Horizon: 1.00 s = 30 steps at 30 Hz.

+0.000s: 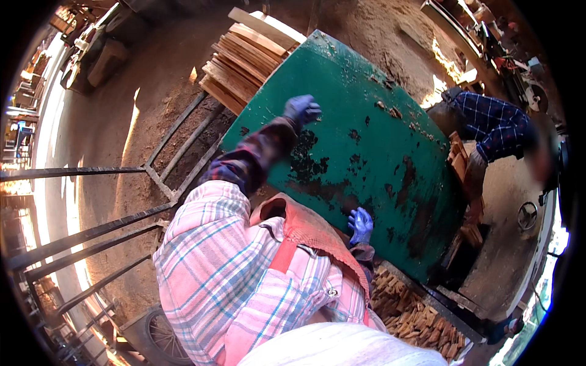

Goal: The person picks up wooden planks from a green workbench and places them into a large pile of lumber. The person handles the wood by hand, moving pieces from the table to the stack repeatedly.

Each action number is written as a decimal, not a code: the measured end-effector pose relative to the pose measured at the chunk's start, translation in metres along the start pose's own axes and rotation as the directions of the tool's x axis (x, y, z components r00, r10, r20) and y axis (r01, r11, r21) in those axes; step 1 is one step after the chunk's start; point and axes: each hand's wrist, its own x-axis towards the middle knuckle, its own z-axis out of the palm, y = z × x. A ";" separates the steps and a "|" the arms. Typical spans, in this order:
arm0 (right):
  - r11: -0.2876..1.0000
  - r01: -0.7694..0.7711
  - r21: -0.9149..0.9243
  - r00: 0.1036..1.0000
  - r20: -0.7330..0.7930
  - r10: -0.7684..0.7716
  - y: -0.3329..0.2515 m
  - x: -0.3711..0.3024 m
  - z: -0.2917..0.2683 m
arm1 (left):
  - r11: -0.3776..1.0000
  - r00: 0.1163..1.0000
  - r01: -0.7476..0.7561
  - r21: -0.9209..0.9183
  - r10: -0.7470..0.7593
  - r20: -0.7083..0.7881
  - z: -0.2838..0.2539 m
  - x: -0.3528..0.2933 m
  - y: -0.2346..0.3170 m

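My left hand [302, 110], in a blue-purple glove, reaches out over a green table top [348, 97] with worn dark patches. Its fingers are curled in, and nothing shows in them. Closer to my body, my right hand [361, 226], gloved alike, is at the table's near edge; its fingers are half bent and apart, with nothing seen in them. Beyond my left hand, a stack of wooden slats [244, 58] lies by the far left edge. Wood chips [389, 110] are scattered over the table's far side.
A co-worker in a dark checked shirt [494, 119] bends at the right end, arms near upright wood pieces [458, 155]. Many short wood pieces [421, 317] fill a bin beside me. Metal bars [85, 172] and a spoked wheel [165, 335] stand at left.
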 end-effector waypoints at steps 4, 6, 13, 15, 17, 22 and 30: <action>1.000 0.011 0.022 1.000 0.017 -0.011 -0.007 0.001 -0.001 | 0.965 0.953 0.259 -0.025 -0.252 0.170 0.035 -0.023 -0.094; 0.995 0.072 0.064 0.996 0.050 -0.076 -0.008 0.006 -0.003 | 0.944 0.942 0.317 0.093 -0.325 0.088 0.067 -0.061 -0.101; 0.988 0.083 0.132 0.997 -0.016 -0.082 0.005 0.022 -0.057 | 0.872 0.710 0.486 -0.064 -0.351 0.610 0.029 -0.043 -0.173; 0.892 0.100 0.441 0.995 -0.040 -0.092 0.032 0.032 -0.101 | 0.914 0.830 0.382 0.138 -0.404 0.385 0.054 -0.046 -0.181; 0.850 0.261 0.458 0.963 -0.061 -0.263 0.054 0.054 -0.130 | 0.849 0.955 0.271 0.454 -0.295 -0.017 0.091 -0.064 -0.183; 0.867 0.332 0.371 0.898 -0.405 -0.171 -0.012 0.092 -0.212 | 0.611 0.973 -0.143 0.779 -0.056 0.223 0.095 -0.041 -0.227; 0.755 0.338 0.562 0.864 -0.503 -0.011 -0.048 0.168 -0.396 | -0.508 0.921 -0.370 0.778 -0.308 0.238 0.171 -0.069 -0.261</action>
